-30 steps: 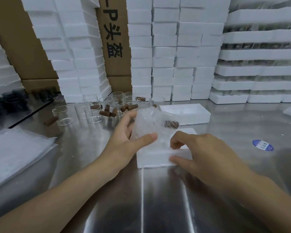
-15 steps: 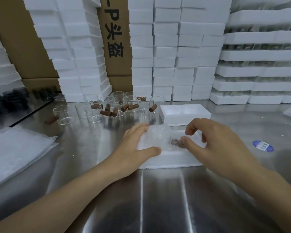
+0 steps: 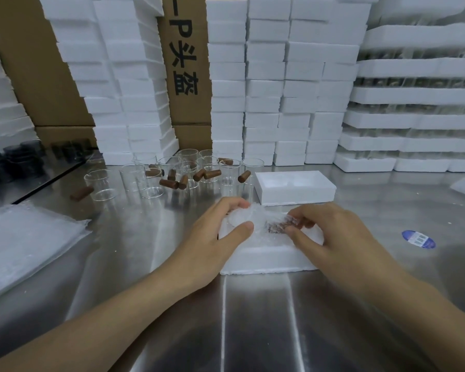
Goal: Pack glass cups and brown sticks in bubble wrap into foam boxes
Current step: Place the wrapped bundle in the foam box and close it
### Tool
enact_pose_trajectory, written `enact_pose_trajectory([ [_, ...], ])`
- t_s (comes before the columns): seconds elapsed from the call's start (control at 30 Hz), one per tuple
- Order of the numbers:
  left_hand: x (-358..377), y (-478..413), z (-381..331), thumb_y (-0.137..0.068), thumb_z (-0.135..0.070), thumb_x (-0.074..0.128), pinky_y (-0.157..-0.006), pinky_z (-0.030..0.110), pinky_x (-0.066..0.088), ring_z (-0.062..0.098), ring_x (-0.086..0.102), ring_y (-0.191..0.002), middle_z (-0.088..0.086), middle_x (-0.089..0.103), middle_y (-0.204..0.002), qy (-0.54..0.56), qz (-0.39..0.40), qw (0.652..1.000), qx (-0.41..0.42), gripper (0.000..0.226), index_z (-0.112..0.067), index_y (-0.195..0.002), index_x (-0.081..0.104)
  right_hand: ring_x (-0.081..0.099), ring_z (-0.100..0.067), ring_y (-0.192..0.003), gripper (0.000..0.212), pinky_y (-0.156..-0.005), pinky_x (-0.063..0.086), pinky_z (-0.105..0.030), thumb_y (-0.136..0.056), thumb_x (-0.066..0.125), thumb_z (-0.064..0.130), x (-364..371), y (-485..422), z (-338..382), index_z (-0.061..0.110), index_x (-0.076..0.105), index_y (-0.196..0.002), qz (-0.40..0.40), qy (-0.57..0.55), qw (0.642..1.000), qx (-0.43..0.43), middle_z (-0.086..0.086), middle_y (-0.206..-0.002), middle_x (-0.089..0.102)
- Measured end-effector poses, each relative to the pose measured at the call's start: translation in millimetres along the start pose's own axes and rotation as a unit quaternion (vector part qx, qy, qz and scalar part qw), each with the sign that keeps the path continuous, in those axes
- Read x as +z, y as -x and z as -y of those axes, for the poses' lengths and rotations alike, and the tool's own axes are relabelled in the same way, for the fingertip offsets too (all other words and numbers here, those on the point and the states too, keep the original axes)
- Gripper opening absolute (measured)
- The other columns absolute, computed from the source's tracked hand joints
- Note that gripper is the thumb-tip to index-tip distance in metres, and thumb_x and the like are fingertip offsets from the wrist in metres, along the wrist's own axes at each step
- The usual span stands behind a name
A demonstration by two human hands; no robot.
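Observation:
A white foam box [image 3: 266,257] lies on the steel table in front of me. A bubble-wrap bundle [image 3: 255,217] sits low in it, with a brown stick [image 3: 277,227] showing through the wrap at its right end. My left hand [image 3: 215,237] grips the bundle's left part, thumb over the top. My right hand [image 3: 330,237] pinches the right end around the stick. Behind them, several empty glass cups [image 3: 151,181] and loose brown sticks [image 3: 169,183] stand on the table.
A second open foam box [image 3: 293,193] sits just behind the first. A pile of bubble-wrap sheets [image 3: 24,242] lies at the left. Stacks of foam boxes [image 3: 263,103] and cardboard cartons [image 3: 185,76] line the back. A blue sticker [image 3: 418,239] lies to the right.
The bundle was held upright above the box a second ago. Both hands have lowered it and pushed it down into the foam box.

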State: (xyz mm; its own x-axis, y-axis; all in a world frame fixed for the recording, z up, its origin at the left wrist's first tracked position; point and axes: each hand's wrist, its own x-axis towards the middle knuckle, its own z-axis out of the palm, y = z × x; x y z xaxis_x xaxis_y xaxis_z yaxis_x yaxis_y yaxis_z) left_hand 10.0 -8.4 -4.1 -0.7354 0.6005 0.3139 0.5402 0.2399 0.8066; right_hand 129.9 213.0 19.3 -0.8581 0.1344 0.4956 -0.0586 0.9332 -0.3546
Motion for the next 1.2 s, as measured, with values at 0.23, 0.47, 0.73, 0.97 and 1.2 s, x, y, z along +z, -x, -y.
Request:
enact_pose_trajectory([
  [0.23,-1.3,4.9,-0.6,-0.08,-0.082,0.068,-0.107,0.016,0.032,-0.018,0.036,-0.139,-0.046,0.041,-0.146,-0.053,0.014,0.998,0.023,0.068,-0.068,-0.141,0.041,0.055,0.009,-0.113,0.038,-0.09,0.041,-0.017,-0.101,0.037,0.064,7.0,-3.4,-27.6,0.043,0.065,-0.118,-0.047,-0.151,0.983,0.097,0.026,-0.118,0.064],
  [0.47,-4.0,0.0,5.4,-0.071,-0.081,0.077,-0.102,0.018,0.044,-0.019,0.047,-0.129,-0.045,0.051,-0.136,-0.022,-0.009,1.0,0.006,0.073,-0.061,-0.136,0.05,0.064,-0.004,-0.098,0.041,-0.082,0.049,-0.029,-0.104,0.041,0.066,2.6,-3.3,-36.4,0.039,0.071,-0.109,-0.049,-0.236,0.961,0.137,0.018,-0.106,0.07],
  [0.73,-3.6,-0.6,2.8,-0.08,-0.058,0.079,-0.114,0.043,0.05,-0.006,0.057,-0.127,-0.03,0.062,-0.134,0.031,0.009,0.999,-0.008,0.054,-0.051,-0.13,0.061,0.044,0.002,-0.13,0.047,-0.095,0.029,-0.001,-0.092,0.042,0.072,5.8,-1.5,-9.6,0.04,0.077,-0.096,-0.023,-0.171,0.985,0.031,0.024,-0.126,0.06],
  [0.97,-4.4,-0.1,3.5,-0.078,-0.062,0.081,-0.108,0.025,0.044,-0.016,0.049,-0.13,-0.041,0.053,-0.138,0.015,0.021,1.0,-0.002,0.069,-0.053,-0.139,0.052,0.051,0.005,-0.12,0.041,-0.095,0.031,-0.005,-0.109,0.038,0.055,9.7,-2.8,-23.3,0.038,0.074,-0.1,-0.072,-0.182,0.978,0.067,0.021,-0.116,0.065],
  [1.2,-5.5,-2.6,5.5,-0.06,-0.079,0.086,-0.107,0.016,0.038,-0.02,0.04,-0.135,-0.043,0.046,-0.143,-0.019,0.031,0.999,0.01,0.097,-0.061,-0.145,0.042,0.068,-0.008,-0.082,0.018,-0.058,0.049,-0.008,-0.105,0.058,0.03,20.7,-39.9,-66.2,0.032,0.068,-0.121,-0.092,-0.27,0.931,0.226,0.004,-0.126,0.066],
])
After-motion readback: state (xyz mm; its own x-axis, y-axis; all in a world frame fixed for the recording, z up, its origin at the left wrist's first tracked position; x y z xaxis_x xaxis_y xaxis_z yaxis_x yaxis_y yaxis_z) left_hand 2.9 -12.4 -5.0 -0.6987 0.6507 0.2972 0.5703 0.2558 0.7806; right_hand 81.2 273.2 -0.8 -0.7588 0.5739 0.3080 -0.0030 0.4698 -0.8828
